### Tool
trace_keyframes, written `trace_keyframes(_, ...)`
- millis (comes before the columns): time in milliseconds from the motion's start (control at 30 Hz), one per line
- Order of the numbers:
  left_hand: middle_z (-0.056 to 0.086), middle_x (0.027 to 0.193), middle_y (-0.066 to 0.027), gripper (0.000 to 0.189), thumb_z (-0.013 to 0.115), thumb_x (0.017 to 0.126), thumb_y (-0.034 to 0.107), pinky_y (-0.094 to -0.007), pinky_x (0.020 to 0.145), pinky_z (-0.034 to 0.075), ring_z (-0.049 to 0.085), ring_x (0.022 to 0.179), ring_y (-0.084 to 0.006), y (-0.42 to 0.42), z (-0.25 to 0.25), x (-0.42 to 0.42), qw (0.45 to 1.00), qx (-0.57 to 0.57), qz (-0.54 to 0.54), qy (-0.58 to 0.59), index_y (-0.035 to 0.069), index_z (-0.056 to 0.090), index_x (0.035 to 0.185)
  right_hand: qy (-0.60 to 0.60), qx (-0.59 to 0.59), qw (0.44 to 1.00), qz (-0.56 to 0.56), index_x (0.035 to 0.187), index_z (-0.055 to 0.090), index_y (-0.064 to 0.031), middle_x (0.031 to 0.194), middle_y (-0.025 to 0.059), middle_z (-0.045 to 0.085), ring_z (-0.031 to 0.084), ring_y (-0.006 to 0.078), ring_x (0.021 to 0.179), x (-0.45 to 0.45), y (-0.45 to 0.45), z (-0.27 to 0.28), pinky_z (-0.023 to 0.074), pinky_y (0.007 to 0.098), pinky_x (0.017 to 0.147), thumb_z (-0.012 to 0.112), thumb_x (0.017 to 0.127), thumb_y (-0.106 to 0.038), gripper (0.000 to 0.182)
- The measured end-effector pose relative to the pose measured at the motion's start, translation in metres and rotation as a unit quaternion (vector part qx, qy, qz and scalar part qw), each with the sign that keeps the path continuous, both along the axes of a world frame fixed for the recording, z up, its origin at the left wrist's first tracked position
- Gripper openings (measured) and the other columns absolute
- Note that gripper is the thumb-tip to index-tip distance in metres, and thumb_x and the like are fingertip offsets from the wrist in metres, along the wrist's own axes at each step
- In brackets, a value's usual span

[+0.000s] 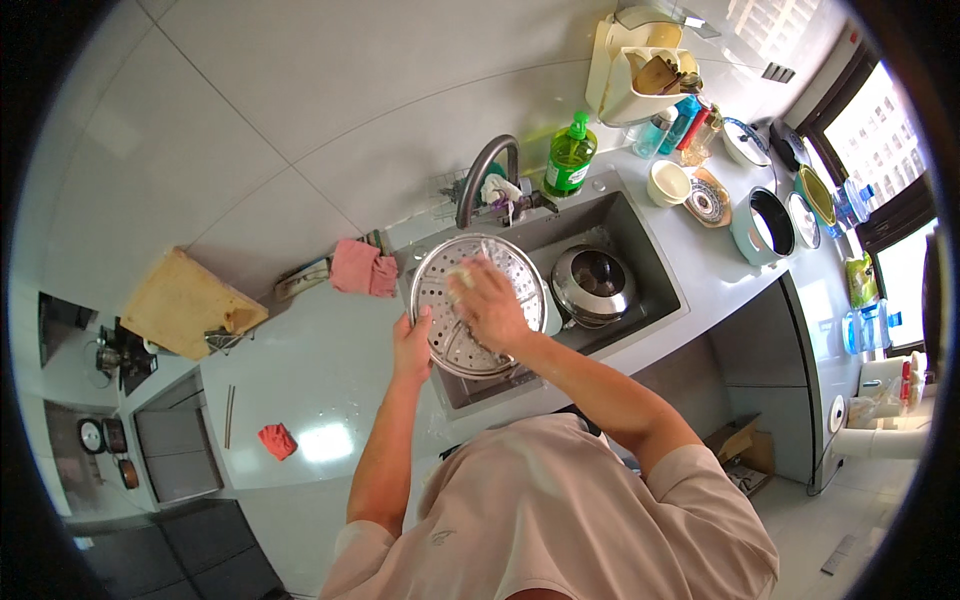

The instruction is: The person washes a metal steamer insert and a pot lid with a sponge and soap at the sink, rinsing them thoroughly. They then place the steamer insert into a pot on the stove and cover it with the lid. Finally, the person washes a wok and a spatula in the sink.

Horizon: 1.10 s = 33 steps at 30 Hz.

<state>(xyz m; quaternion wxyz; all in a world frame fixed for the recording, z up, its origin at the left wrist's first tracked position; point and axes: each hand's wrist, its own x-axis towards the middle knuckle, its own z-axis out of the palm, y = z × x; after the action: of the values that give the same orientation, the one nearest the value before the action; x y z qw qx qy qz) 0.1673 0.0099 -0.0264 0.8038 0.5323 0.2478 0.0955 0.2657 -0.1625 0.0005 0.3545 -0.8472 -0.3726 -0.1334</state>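
Over the left part of the grey sink (pixel 650 262), a round perforated metal steamer tray (pixel 450 352) is held by its left rim in my left hand (pixel 413 346). My right hand (pixel 487 304) lies on the tray's perforated face, blurred, with something pale, perhaps a sponge, under its fingers. To the right in the basin stands a metal pot with a dark-knobbed lid (pixel 594 283). The dark curved faucet (pixel 480 176) rises behind the tray. Beside it, a white cloth (pixel 499 189) and a green scrubber hang at a wire rack.
Right of the faucet stands a green soap bottle (pixel 570 157). Bowls (pixel 669 184), bottles and a pot (pixel 761 225) line the right counter. On the left counter are a pink cloth (pixel 363 268), a cutting board (pixel 184 300), a red cloth (pixel 277 442) and chopsticks (pixel 229 417).
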Motion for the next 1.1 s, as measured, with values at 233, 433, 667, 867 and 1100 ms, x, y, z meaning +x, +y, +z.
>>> trace_keyframes(233,0.059,0.092,0.0006,0.022,0.058,0.105,0.027,-0.0326,0.071,0.052,0.058,0.08,-0.0112,0.003,0.003,-0.003,0.999,-0.036,0.023,-0.026,0.005,0.061,0.106,-0.05,0.042,0.997,0.035,0.125,0.069,-0.0209,0.143,0.0107,0.054,0.043,0.0394,0.138,0.0,-0.02,-0.007,0.0392,0.0517,0.108,0.073,0.086,-0.02,0.039)
trace_keyframes(433,0.065,0.099,-0.0023,0.029,0.058,0.104,0.028,-0.0301,0.075,0.052,0.06,0.085,-0.0116,-0.003,-0.019,-0.012,0.999,0.038,-0.028,0.003,0.002,0.063,0.116,-0.04,0.044,0.996,0.067,0.128,0.067,-0.0206,0.149,0.0113,0.049,0.039,0.039,0.141,-0.002,0.009,0.009,0.0374,0.0524,0.109,0.072,0.086,-0.02,0.042)
trace_keyframes(667,0.066,0.109,-0.0055,0.027,0.058,0.104,0.027,-0.036,0.085,0.055,0.064,0.098,-0.017,0.001,0.009,0.001,0.993,-0.064,0.092,-0.047,0.002,0.061,0.115,-0.024,-0.045,0.998,0.046,0.14,0.055,-0.013,0.147,0.0181,0.048,0.042,0.0411,0.138,0.006,-0.018,-0.005,0.0347,0.051,0.114,0.066,0.09,-0.02,0.051)
trace_keyframes(867,0.066,0.109,-0.005,0.025,0.059,0.104,0.026,-0.0366,0.084,0.055,0.064,0.097,-0.0163,0.0,-0.01,-0.002,0.991,-0.078,0.103,-0.042,0.003,0.061,0.115,-0.005,-0.026,1.0,0.0,0.139,0.058,-0.0137,0.149,0.0185,0.046,0.041,0.0427,0.139,-0.011,-0.012,-0.034,0.0338,0.0508,0.115,0.066,0.089,-0.02,0.051)
trace_keyframes(1100,0.066,0.107,-0.004,0.025,0.059,0.104,0.026,-0.0365,0.084,0.055,0.064,0.094,-0.0161,0.001,-0.017,0.001,0.985,-0.064,0.129,-0.094,0.003,0.061,0.115,-0.016,0.011,0.99,-0.143,0.131,0.064,-0.0143,0.141,0.0169,0.053,0.043,0.0438,0.135,0.004,-0.024,-0.027,0.0374,0.0506,0.111,0.07,0.084,-0.015,0.048)
